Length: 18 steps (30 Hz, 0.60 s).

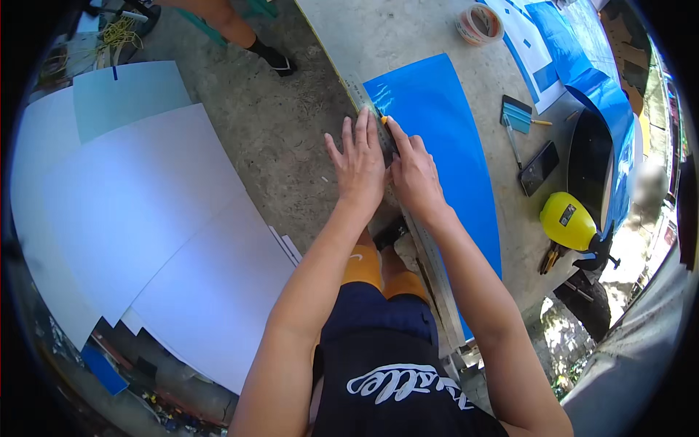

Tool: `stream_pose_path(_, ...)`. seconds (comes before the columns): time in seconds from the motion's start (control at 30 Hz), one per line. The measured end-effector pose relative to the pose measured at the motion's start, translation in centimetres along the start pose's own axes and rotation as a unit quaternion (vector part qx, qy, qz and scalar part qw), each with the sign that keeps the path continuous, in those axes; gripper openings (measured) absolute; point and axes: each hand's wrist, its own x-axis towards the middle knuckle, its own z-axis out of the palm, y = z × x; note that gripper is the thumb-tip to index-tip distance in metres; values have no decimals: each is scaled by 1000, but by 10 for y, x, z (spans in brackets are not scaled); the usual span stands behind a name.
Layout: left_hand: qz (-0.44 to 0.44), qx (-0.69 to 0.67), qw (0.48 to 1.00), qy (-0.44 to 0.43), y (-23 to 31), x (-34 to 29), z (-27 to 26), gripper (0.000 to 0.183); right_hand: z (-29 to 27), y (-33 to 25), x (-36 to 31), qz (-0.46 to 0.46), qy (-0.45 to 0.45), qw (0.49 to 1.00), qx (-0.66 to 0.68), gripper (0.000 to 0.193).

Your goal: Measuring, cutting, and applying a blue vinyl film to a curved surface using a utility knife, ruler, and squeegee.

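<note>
A glossy blue sheet (459, 167) lies along the left side of the grey table. A long straightedge (354, 91) runs along the sheet's left edge by the table's side. My left hand (362, 160) presses on the straightedge with its fingers spread. Close beside it, my right hand (416, 175) is closed on a small cutter knife (384, 119) with an orange part; the forefinger stretches along it and most of it is hidden by the fingers. The knife is at the sheet's left edge, next to the straightedge.
On the table are a tape roll (480, 24), a squeegee (516, 113), a phone (539, 168), a yellow spray bottle (567, 221) and a curling blue film (608, 102). Large white boards (167, 211) stand at left. Another person's foot (277, 60) is on the floor beyond.
</note>
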Motion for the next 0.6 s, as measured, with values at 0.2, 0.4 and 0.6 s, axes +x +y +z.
stream_pose_path(0.2, -5, 1, 1000, -3, -1, 4, 1, 98, 3, 0, 3, -11, 13, 1000, 1, 65)
stream_pose_path(0.4, -8, 6, 1000, 2, -2, 1, 6, 95, 3, -2, 3, -9, 9, 1000, -3, 65)
stream_pose_path(0.6, -7, 7, 1000, 4, -1, 1, 9, 90, -2, -7, 4, -4, -9, 1000, -24, 68)
